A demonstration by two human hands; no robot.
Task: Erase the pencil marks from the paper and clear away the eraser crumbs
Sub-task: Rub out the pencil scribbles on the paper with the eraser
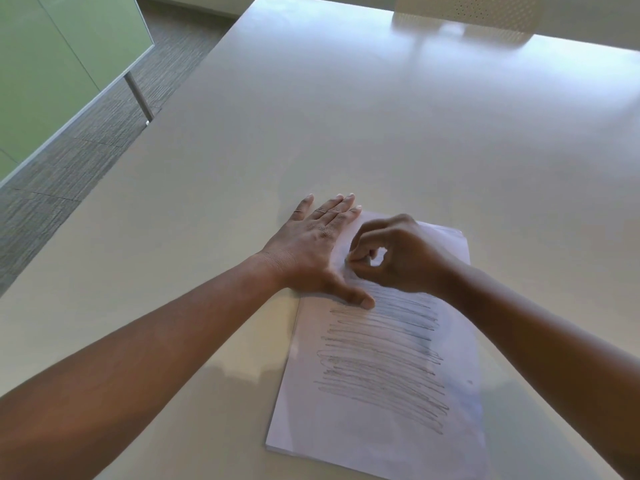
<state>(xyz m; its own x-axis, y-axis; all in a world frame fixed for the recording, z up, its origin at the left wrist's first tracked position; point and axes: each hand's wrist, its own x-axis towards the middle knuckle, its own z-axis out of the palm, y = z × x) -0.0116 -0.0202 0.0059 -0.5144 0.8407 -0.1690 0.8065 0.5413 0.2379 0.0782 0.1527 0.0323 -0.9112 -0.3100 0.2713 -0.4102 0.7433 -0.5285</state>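
Erasing step, early: left hand flat, fingers straight, pinning paper at 6 o'clock on counter; right hand pinching something small, probably eraser. Next: rub downward through pencil marks.

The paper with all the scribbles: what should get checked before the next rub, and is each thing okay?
1. Paper lies flat on the table: ok.
2. Left hand presses flat on the paper's top left corner, thumb on the sheet: ok.
3. Right hand pinches something small at its fingertips, likely the eraser, but it is hidden: cannot tell.
4. Pencil marks gone: not ok; lines cover most of the sheet below the hands.
5. Eraser crumbs cleared: cannot tell, too small to see.
6. Room for rubbing toward the lower lines: ok.
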